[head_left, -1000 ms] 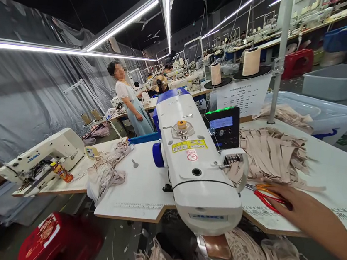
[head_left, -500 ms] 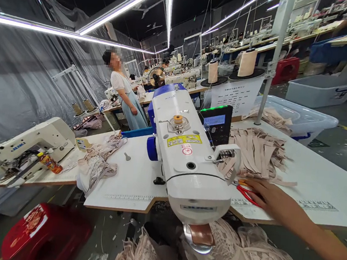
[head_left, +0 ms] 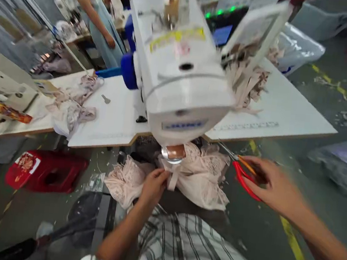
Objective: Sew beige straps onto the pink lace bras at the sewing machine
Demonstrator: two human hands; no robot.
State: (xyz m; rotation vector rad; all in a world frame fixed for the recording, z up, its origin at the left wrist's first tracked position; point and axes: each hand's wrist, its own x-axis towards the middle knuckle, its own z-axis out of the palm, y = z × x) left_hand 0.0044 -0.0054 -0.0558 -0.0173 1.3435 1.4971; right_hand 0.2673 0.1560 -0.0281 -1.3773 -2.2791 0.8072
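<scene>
A beige lace bra [head_left: 205, 177] hangs below the front of the white sewing machine [head_left: 194, 86], its two cups spread to either side of the machine's needle end. My left hand [head_left: 154, 183] pinches the bra between the cups, beside a short beige strap [head_left: 173, 179] that dangles there. To the right, past the table's edge, my right hand [head_left: 269, 183] grips scissors [head_left: 245, 178] with red and orange handles. Their slim metal blades point up and left toward the machine, apart from the bra. What lies under the machine head is hidden.
Beige strips [head_left: 247, 86] lie piled on the white table [head_left: 300, 113] right of the machine. More lace garments [head_left: 76, 106] lie on the left, near a second machine [head_left: 6, 82]. A red plastic stool [head_left: 62, 171] stands on the floor. A person [head_left: 100, 25] stands behind.
My view has tilted down. My right hand has lifted the scissors off the tabletop and brought them toward me, in front of the table edge. My left hand still holds the bra.
</scene>
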